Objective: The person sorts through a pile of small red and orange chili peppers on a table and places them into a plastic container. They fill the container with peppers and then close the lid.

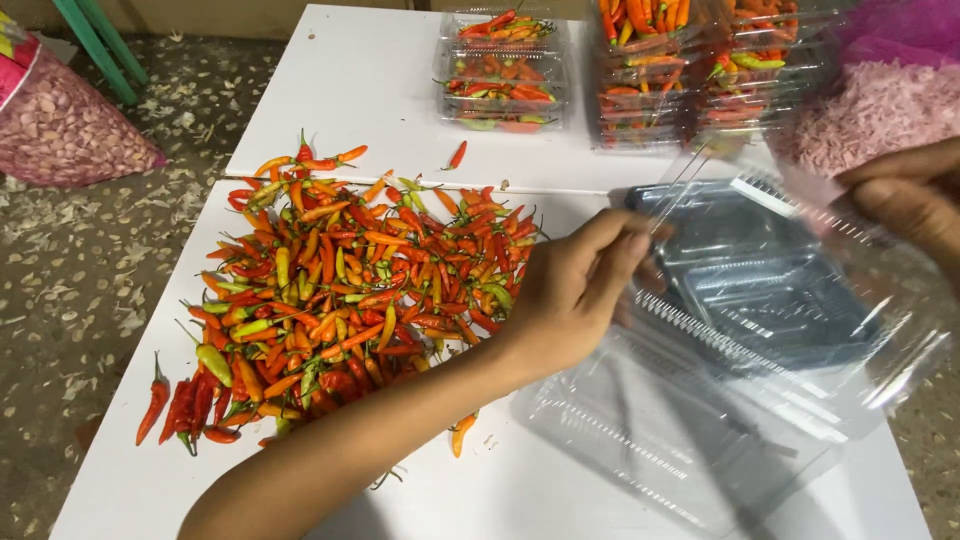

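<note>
A clear hinged plastic clamshell container [760, 300], raised over the white counter [520, 480], is pinched by the left hand [575, 290] and right hand [910, 200]; a slip could sweep the red-orange chilli pile [350, 280] off.

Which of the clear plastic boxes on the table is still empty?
The open clamshell box held between the left hand and right hand is empty. The stacked boxes at the table's far end are shut and filled with chillies.

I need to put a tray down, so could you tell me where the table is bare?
Bare white table lies between the chilli pile and the filled clamshells; another patch lies along the near edge. The right side is crowded with empty clear clamshells and both hands.
</note>
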